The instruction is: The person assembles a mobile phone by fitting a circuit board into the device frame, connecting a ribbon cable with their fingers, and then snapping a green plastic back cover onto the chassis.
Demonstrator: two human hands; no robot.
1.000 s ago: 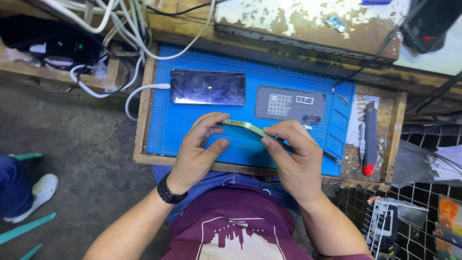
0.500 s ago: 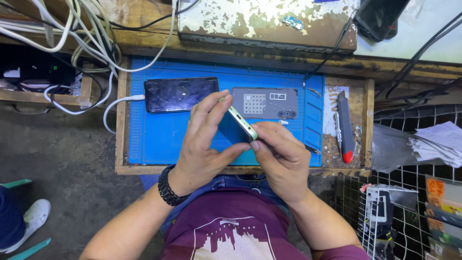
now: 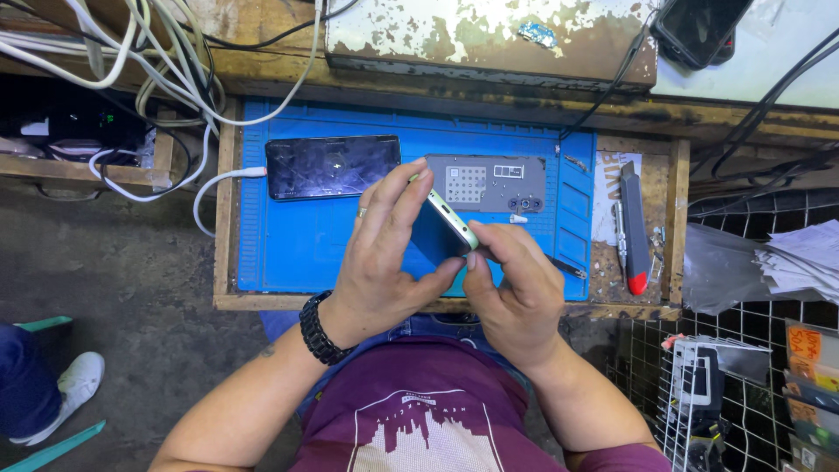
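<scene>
A slim phone with a pale green edge [image 3: 450, 223] is tilted up on its side above a blue work mat [image 3: 288, 245]. My left hand [image 3: 384, 253] wraps around it, fingers on the top edge and thumb under the lower end. My right hand [image 3: 511, 293] pinches the phone's lower right corner with its fingertips. A thin dark tool [image 3: 564, 267] sticks out past my right hand toward the right. A black watch band sits on my left wrist.
A dark phone [image 3: 332, 166] lies on the mat with a white cable plugged in. A grey perforated plate [image 3: 489, 182] lies beside it. A red-tipped utility knife [image 3: 633, 232] rests on the wooden tray's right side. Cables hang at top left; a wire rack stands at right.
The green-edged phone went from lying nearly flat between my hands to standing tilted on its edge. Both hands shifted their hold on it.
</scene>
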